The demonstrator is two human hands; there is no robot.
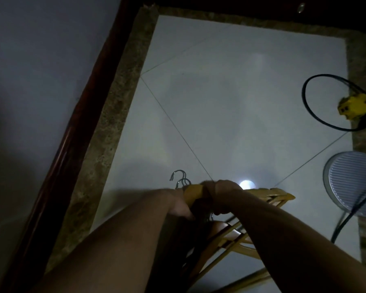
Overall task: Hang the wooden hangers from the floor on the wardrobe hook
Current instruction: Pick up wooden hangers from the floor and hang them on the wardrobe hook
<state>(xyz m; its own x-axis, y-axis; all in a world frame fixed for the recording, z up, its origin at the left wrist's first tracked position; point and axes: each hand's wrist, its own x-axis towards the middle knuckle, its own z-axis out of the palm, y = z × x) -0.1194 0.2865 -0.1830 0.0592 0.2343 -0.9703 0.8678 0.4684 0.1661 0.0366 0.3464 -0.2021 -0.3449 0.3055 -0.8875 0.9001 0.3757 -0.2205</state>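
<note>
Dim room, white tiled floor (230,92) with a speckled stone border and a dark wood frame down the left. Only the one head view here. Both hands are bunched low in the middle: left hand (181,205) and right hand (221,197) are curled tight around a bundle of wooden hangers (230,237), with the metal hooks (180,178) poking out above the left knuckles. Off to the right sit a looped black cable (325,121), a yellow plug block (354,105) and a round ribbed stand (351,182). No wardrobe hook in sight yet. My worry: that many hangers fanned out could snag each other or slide loose when lifted.
</note>
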